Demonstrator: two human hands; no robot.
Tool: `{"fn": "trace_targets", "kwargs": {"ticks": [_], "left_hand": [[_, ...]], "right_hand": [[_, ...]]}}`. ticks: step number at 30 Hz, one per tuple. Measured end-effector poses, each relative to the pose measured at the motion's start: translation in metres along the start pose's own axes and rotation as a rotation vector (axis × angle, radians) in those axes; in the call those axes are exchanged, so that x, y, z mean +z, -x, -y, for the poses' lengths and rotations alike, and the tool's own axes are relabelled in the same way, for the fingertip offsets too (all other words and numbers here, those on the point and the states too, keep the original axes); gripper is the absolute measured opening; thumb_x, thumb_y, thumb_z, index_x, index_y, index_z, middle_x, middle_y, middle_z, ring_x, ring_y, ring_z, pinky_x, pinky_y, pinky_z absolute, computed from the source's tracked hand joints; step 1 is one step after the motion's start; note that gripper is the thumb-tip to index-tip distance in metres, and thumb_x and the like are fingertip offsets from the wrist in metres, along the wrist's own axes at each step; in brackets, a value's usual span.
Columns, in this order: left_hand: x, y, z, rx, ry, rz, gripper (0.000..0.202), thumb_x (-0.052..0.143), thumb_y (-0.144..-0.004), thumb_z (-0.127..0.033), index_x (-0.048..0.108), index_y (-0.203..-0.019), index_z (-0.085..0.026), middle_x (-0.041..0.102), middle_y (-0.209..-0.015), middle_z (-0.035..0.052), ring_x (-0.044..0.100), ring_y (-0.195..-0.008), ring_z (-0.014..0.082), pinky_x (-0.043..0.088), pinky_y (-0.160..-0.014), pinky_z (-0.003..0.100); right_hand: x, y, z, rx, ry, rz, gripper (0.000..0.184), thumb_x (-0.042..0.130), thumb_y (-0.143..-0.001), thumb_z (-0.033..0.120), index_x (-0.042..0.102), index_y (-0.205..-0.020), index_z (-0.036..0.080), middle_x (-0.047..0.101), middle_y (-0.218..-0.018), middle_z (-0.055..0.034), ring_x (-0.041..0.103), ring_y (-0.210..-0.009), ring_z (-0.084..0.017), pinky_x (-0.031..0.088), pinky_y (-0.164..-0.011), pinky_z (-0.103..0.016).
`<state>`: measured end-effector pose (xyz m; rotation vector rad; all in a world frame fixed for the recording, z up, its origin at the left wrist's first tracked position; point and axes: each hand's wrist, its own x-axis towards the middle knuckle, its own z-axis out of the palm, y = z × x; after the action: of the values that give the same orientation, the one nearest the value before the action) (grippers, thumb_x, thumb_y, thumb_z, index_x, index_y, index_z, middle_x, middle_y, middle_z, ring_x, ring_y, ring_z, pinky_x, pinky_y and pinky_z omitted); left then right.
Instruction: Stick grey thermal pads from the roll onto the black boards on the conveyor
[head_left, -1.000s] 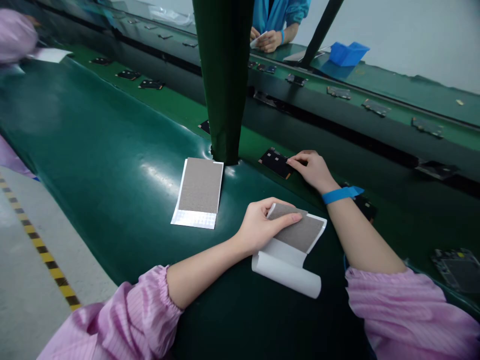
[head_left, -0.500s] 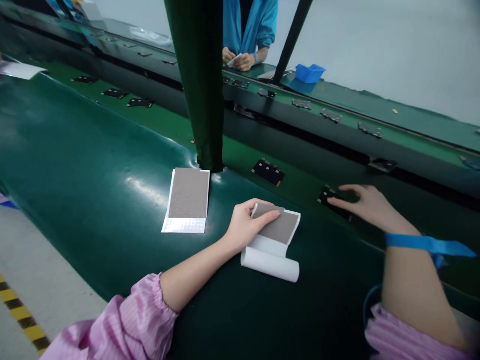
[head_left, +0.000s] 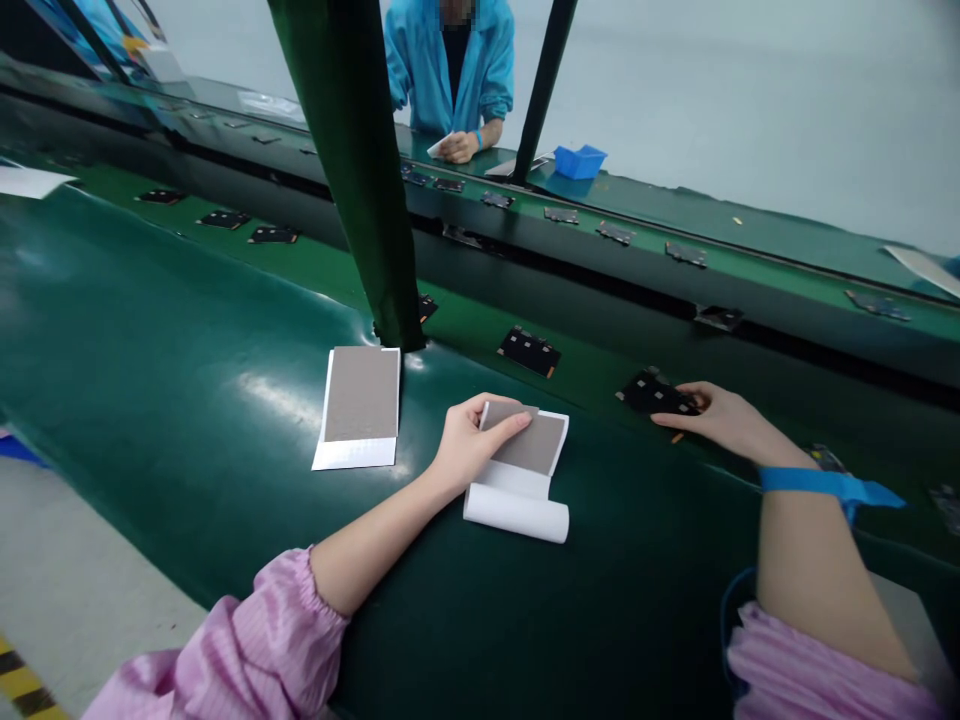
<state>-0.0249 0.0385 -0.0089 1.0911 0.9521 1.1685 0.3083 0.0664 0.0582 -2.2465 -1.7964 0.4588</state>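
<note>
My left hand [head_left: 480, 435] is closed on a grey sticker sheet [head_left: 536, 440] with a white backing, thumb on top. The backing's lower end curls into a white roll [head_left: 517, 512]. At the right, my right hand [head_left: 716, 415] pinches the near end of a black circuit board [head_left: 649, 392] on the green strip beyond the table edge. Part of that board is hidden by the fingers. A blue band [head_left: 817, 481] circles my right wrist. A second stack of grey sheets [head_left: 364, 395] on white backing lies left of my left hand.
A green post [head_left: 360, 170] rises from the table's far edge. More circuit boards [head_left: 529, 350] lie along the green strip. Across the line a person in a blue jacket [head_left: 454, 60] holds a white sheet, near a blue bin [head_left: 579, 161].
My right hand's fingers have closed from a spread pose onto the circuit board. My left hand keeps its hold on the sticker sheet. The view has shifted slightly.
</note>
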Motion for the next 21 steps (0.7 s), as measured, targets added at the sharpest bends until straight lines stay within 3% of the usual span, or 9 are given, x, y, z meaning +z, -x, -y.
{"fn": "trace_targets", "kwargs": {"ticks": [2, 4, 7, 10, 12, 16, 18, 21], "left_hand": [[0.000, 0.000, 0.002, 0.004, -0.001, -0.002, 0.028, 0.075, -0.070, -0.040, 0.070, -0.081, -0.015, 0.068, -0.084, 0.0063, 0.062, -0.077, 0.0181, 0.048, -0.067, 0.027], [0.000, -0.001, 0.002, 0.008, -0.002, -0.001, 0.027, 0.075, -0.071, -0.040, 0.070, -0.081, -0.015, 0.068, -0.084, 0.0061, 0.062, -0.077, 0.0181, 0.048, -0.067, 0.026], [0.000, 0.000, 0.000, 0.011, -0.001, 0.004, 0.026, 0.074, -0.071, -0.040, 0.070, -0.081, -0.016, 0.068, -0.083, 0.0062, 0.062, -0.077, 0.0183, 0.048, -0.066, 0.027], [0.001, 0.000, -0.002, 0.011, -0.008, 0.013, 0.025, 0.074, -0.071, -0.039, 0.071, -0.080, -0.016, 0.068, -0.083, 0.0064, 0.063, -0.076, 0.0184, 0.048, -0.065, 0.027], [0.001, 0.000, -0.002, 0.008, -0.009, 0.014, 0.025, 0.074, -0.071, -0.039, 0.070, -0.080, -0.016, 0.068, -0.083, 0.0064, 0.062, -0.076, 0.0183, 0.048, -0.065, 0.026], [0.000, 0.000, -0.001, 0.001, -0.001, 0.008, 0.027, 0.074, -0.071, -0.040, 0.070, -0.080, -0.015, 0.068, -0.083, 0.0060, 0.062, -0.076, 0.0176, 0.047, -0.065, 0.026], [0.000, 0.000, 0.000, 0.005, -0.004, 0.014, 0.026, 0.074, -0.072, -0.040, 0.070, -0.081, -0.015, 0.068, -0.083, 0.0056, 0.062, -0.077, 0.0173, 0.047, -0.065, 0.025], [0.000, 0.000, 0.001, 0.013, -0.008, 0.021, 0.026, 0.074, -0.073, -0.040, 0.070, -0.082, -0.016, 0.068, -0.084, 0.0056, 0.062, -0.077, 0.0174, 0.048, -0.066, 0.026]], "right_hand": [[-0.011, 0.007, 0.014, 0.201, -0.076, 0.101, 0.038, 0.071, -0.062, 0.044, 0.059, -0.088, 0.020, 0.064, -0.091, -0.0142, 0.061, -0.084, -0.034, 0.049, -0.069, -0.040], [-0.025, 0.015, 0.026, 0.280, -0.085, 0.105, 0.029, 0.065, -0.069, 0.033, 0.061, -0.094, 0.019, 0.065, -0.092, -0.0101, 0.060, -0.091, -0.030, 0.045, -0.078, -0.037], [-0.044, 0.025, 0.043, 0.322, 0.161, 0.020, 0.019, 0.061, -0.083, 0.020, 0.063, -0.102, 0.018, 0.065, -0.087, -0.0072, 0.060, -0.089, -0.028, 0.042, -0.075, -0.034], [-0.046, 0.026, 0.061, 0.364, 0.469, -0.027, 0.020, 0.056, -0.091, 0.013, 0.062, -0.110, 0.012, 0.063, -0.102, -0.0125, 0.056, -0.099, -0.032, 0.041, -0.075, -0.036], [-0.035, 0.021, 0.075, 0.353, 0.495, -0.006, 0.025, 0.055, -0.093, 0.014, 0.060, -0.116, 0.007, 0.060, -0.111, -0.0172, 0.054, -0.105, -0.035, 0.042, -0.077, -0.038], [0.008, -0.001, 0.095, 0.209, 0.238, 0.052, 0.043, 0.058, -0.093, 0.036, 0.054, -0.124, 0.006, 0.059, -0.112, -0.0176, 0.055, -0.101, -0.034, 0.046, -0.080, -0.040], [0.029, -0.011, 0.095, 0.079, 0.161, 0.066, 0.046, 0.059, -0.088, 0.045, 0.058, -0.118, 0.011, 0.058, -0.113, -0.0155, 0.057, -0.096, -0.032, 0.047, -0.080, -0.040], [0.052, -0.021, 0.083, -0.071, 0.078, 0.054, 0.054, 0.067, -0.068, 0.057, 0.061, -0.100, 0.015, 0.053, -0.116, -0.0175, 0.057, -0.092, -0.034, 0.049, -0.075, -0.045]]}}
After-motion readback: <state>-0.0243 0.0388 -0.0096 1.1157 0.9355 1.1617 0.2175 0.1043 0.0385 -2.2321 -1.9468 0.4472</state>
